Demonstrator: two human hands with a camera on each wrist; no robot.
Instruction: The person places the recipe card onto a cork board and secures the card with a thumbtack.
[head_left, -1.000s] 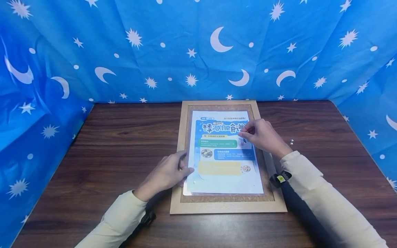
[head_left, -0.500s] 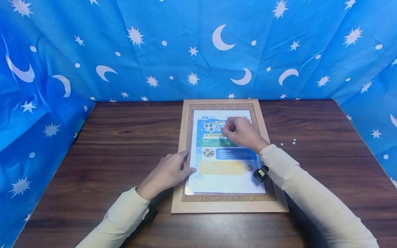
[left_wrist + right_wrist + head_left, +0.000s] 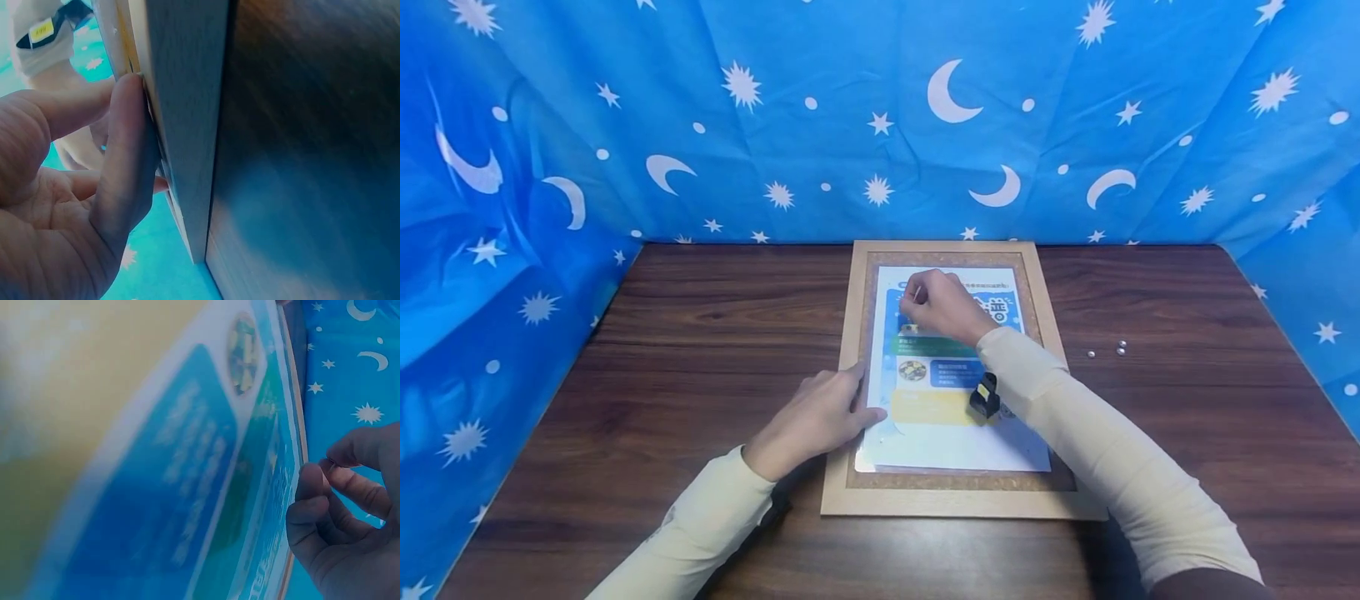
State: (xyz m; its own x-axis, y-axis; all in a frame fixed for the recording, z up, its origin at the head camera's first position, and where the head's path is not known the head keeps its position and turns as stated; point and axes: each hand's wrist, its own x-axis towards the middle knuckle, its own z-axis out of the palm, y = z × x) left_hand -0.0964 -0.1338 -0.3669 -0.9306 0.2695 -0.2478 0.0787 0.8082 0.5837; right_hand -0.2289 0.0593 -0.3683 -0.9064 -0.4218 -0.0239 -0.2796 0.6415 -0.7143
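Note:
A cork board in a pale wooden frame lies flat in the middle of the dark table. A glossy blue, white and yellow printed sheet lies on the cork. My left hand rests with straight fingers on the sheet's left edge and the frame; the left wrist view shows the same hand against the frame. My right hand is over the sheet's upper left part, fingers curled. Thumb and forefinger of that hand pinch something small like a pin above the sheet.
A few small silver pins lie loose on the table to the right of the frame. Blue cloth with white moons and stars walls in the table at the back and both sides.
My right hand has moved from the sheet's upper right across to its upper left, staying pinched. The left hand has stayed on the left edge.

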